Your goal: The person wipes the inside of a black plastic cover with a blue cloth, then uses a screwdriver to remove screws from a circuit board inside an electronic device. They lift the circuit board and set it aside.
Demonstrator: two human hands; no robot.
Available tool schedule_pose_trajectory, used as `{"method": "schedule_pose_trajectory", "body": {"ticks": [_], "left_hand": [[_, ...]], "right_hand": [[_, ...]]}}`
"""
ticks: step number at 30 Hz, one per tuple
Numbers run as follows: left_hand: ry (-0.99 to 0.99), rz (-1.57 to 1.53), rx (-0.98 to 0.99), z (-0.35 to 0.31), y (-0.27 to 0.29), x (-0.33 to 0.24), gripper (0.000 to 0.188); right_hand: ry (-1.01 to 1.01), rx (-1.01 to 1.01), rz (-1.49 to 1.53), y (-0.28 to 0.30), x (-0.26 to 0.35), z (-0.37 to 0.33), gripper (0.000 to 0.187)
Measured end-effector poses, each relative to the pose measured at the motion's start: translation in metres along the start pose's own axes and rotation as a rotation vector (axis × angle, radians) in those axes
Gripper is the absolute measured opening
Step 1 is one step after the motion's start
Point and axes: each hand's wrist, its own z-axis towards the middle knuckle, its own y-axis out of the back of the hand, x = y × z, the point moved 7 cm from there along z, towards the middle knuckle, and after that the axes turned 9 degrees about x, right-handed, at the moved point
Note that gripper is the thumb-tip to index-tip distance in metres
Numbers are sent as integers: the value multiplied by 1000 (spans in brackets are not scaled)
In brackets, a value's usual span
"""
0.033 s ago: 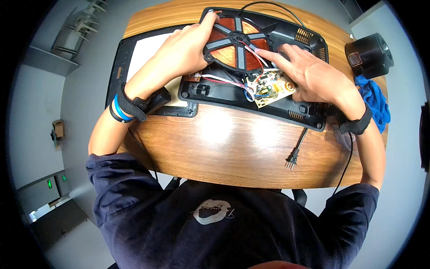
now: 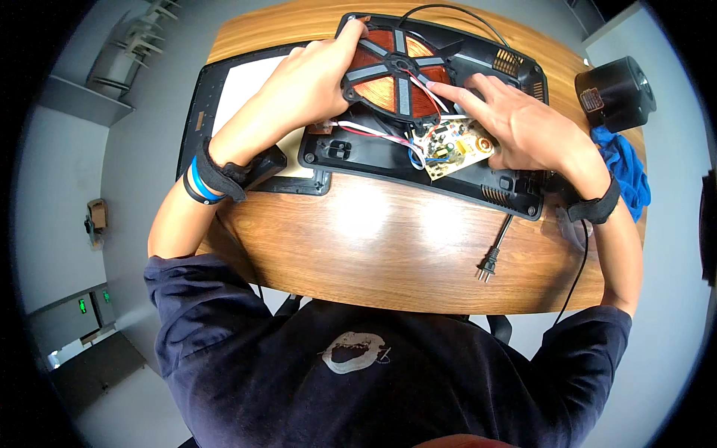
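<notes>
A round copper induction coil (image 2: 376,91) in a black spoked frame lies in the left part of an open black cooktop housing (image 2: 373,166). My left hand (image 2: 310,82) is closed on the coil's left rim, its fingers partly hidden. On the coil's right side, my right hand (image 2: 523,123) rests with its index finger stretched onto a spoke beside a thin wire. Its other fingers are apart from that one, and the thumb is beside a circuit board (image 2: 453,151). The board sits tilted in the housing below the coil. Red, white and blue wires (image 2: 381,134) run to it from the left.
Under my left forearm lies a black-framed panel (image 2: 196,119) with a pale sheet. A power plug (image 2: 488,265) hangs from the housing's near edge onto the wooden table (image 2: 358,254). A black cylinder (image 2: 614,93) and a blue cloth (image 2: 624,172) stand at the right.
</notes>
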Motion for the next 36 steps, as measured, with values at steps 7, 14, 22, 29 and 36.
{"method": "schedule_pose_trajectory", "body": {"ticks": [7,14,22,29,36], "left_hand": [[-150,4,-142,3,17,2,68],[-217,-55,-176,8,14,2,59],[-230,-47,-289,1,43,-8,32],[-253,-227,-399,-19,83,-27,26],[-46,-407,-441,-33,106,4,31]], "right_hand": [[32,-51,-72,21,4,-12,127],[39,-84,-144,28,8,-13,124],[60,-135,-246,36,14,-18,103],[71,-223,-239,56,23,-24,86],[36,-352,-339,72,23,-2,97]]}}
